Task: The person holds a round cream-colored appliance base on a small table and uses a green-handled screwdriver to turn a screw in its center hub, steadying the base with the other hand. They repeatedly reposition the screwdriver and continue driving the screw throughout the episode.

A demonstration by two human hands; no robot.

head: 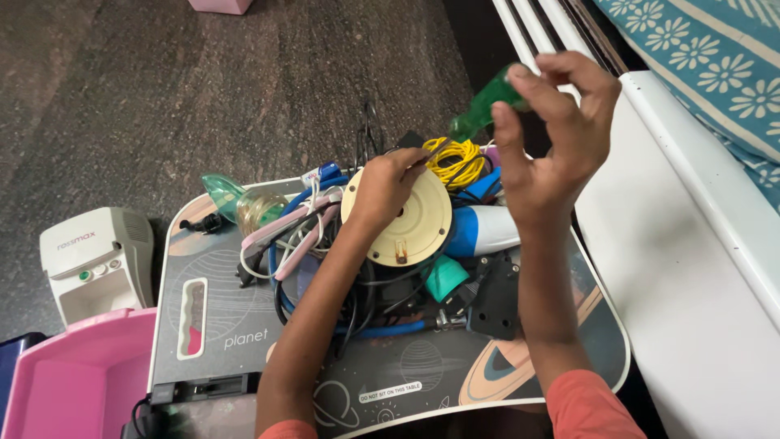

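The head view showed the right hand raised above the clutter, its fingers curled and pinched around the green translucent handle of a screwdriver whose shaft slanted down toward seven o'clock. The tip met the top edge of a round cream disc, at about one o'clock on its face. The left hand lay pressed over the disc's upper left, fingers closed on its rim to steady it.

By my reading, the step in hand was working the driver tip against something at the disc's edge, with the other hand bracing. The next move would call for keeping the tip seated and the disc from sliding on the loose cables beneath; whether a screw sat there could not be told.

The disc looked like smooth, pale plastic, circular, with a small slot and an amber part near six o'clock on its face. It rested atop a tangle of black and blue cables in the middle of a lap table printed with planets.

At one o'clock from the disc sat a yellow wire coil; at three o'clock, a blue-and-white device. A teal mask lay at nine o'clock. Off the table toward nine o'clock stood a white nebuliser, and a pink tub toward eight.
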